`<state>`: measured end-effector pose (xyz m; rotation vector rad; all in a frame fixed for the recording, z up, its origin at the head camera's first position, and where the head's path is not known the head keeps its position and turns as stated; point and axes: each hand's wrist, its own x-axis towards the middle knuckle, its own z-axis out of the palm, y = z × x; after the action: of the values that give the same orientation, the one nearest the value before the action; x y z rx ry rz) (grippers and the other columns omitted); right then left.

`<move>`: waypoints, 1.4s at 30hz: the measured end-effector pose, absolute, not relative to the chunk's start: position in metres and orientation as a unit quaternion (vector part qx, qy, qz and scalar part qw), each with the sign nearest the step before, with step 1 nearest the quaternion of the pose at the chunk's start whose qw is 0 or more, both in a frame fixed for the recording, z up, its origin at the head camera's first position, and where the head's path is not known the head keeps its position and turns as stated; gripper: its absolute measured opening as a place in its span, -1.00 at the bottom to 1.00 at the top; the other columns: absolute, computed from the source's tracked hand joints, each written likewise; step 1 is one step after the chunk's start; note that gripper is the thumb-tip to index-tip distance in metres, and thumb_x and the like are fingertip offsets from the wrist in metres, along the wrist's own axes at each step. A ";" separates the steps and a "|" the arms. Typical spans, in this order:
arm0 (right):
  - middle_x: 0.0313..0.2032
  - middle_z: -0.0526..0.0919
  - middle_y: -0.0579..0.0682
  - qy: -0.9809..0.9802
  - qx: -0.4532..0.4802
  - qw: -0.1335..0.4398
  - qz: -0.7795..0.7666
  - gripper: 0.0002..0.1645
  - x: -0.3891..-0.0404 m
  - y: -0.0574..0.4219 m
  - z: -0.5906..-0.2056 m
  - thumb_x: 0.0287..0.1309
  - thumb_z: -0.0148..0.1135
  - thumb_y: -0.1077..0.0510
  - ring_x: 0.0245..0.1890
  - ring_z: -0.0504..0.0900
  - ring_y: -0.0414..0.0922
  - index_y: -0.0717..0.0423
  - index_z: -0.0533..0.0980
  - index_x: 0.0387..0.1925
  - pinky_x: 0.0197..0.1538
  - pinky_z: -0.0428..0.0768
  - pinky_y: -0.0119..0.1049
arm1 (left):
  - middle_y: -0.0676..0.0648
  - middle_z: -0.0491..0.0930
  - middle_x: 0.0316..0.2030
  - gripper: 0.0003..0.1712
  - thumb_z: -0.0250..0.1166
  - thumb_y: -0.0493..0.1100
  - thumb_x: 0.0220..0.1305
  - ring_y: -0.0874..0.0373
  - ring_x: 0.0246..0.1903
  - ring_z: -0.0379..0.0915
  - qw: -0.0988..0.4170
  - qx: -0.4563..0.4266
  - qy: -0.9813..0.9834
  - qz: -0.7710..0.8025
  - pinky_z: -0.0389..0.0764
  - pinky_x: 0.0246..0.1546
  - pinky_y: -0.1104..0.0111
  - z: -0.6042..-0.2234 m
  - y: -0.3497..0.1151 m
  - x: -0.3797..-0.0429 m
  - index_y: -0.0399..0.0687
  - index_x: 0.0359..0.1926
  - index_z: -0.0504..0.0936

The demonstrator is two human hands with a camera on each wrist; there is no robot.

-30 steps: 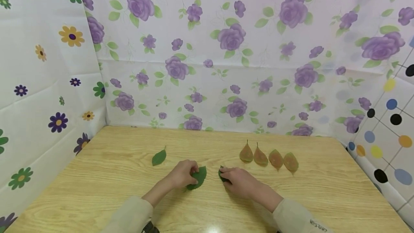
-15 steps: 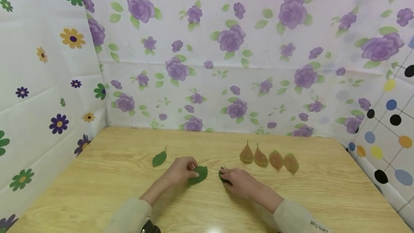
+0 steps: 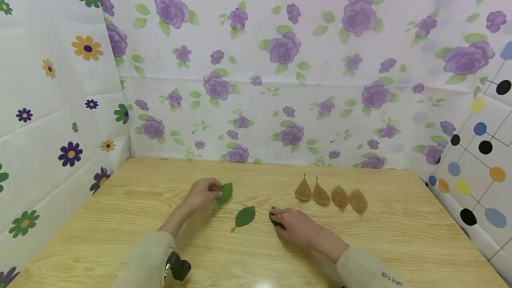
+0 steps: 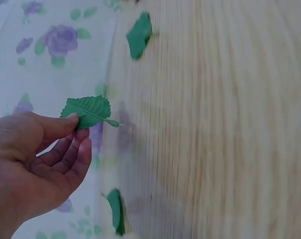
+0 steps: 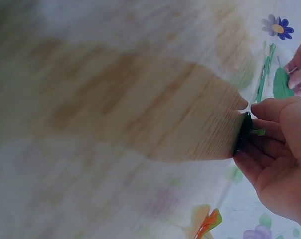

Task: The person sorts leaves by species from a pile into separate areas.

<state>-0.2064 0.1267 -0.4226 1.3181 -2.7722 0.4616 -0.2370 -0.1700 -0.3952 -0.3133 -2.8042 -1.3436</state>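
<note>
My left hand (image 3: 206, 192) pinches a serrated green leaf (image 4: 90, 110) between thumb and fingers, its short stem pointing away from the thumb. On the wooden tabletop to the lower right lies another green leaf (image 3: 245, 217), stem towards me. A further green leaf (image 4: 116, 211) shows low in the left wrist view; the left hand hides it in the head view. My right hand (image 3: 294, 226) is low over the table, thumb and fingers gripping a dark green leaf (image 5: 242, 133) that the fingers largely cover.
A row of several reddish-brown leaves (image 3: 340, 198) lies at the back right of the wooden table (image 3: 160, 217). A flowered cloth (image 3: 256, 79) hangs behind the table. Patterned sheets (image 3: 40, 146) close off both sides.
My left hand has moved left and towards the back with its leaf. A green leaf now shows on the table where that hand was. The right hand has stayed nearly in place.
</note>
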 end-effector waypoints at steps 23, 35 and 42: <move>0.03 0.60 0.25 -0.895 0.425 0.046 0.126 -0.77 -0.208 0.123 -0.422 0.13 0.26 0.44 0.03 0.59 0.14 0.37 0.63 -0.13 -0.03 0.61 -0.18 | -0.20 0.59 -0.39 -0.77 0.37 -0.45 0.06 -0.04 -0.33 0.53 0.058 -0.079 -0.933 -0.346 0.61 -0.24 0.15 -0.405 -0.199 -0.252 -0.52 -0.24 0.59; -0.02 0.59 0.28 -0.892 0.413 0.067 0.174 -0.78 -0.209 0.130 -0.422 0.01 0.35 0.46 0.00 0.58 0.17 0.35 0.66 -0.22 -0.05 0.63 -0.15 | -0.18 0.57 -0.41 -0.80 0.33 -0.50 0.06 -0.02 -0.35 0.51 0.050 -0.070 -0.933 -0.348 0.63 -0.29 0.21 -0.411 -0.199 -0.249 -0.54 -0.25 0.56; 0.03 0.52 0.34 -0.892 0.385 0.034 0.234 -0.71 -0.214 0.135 -0.425 0.05 0.36 0.39 0.01 0.52 0.24 0.36 0.61 -0.12 -0.06 0.63 -0.09 | -0.18 0.56 -0.40 -0.81 0.32 -0.49 0.09 -0.01 -0.35 0.51 0.037 -0.066 -0.934 -0.348 0.63 -0.28 0.23 -0.412 -0.199 -0.251 -0.54 -0.24 0.56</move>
<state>-0.2144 0.1347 -0.4245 1.1831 -2.7431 0.7190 -0.2506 -0.1990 -0.4124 -0.2023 -2.8683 -1.0690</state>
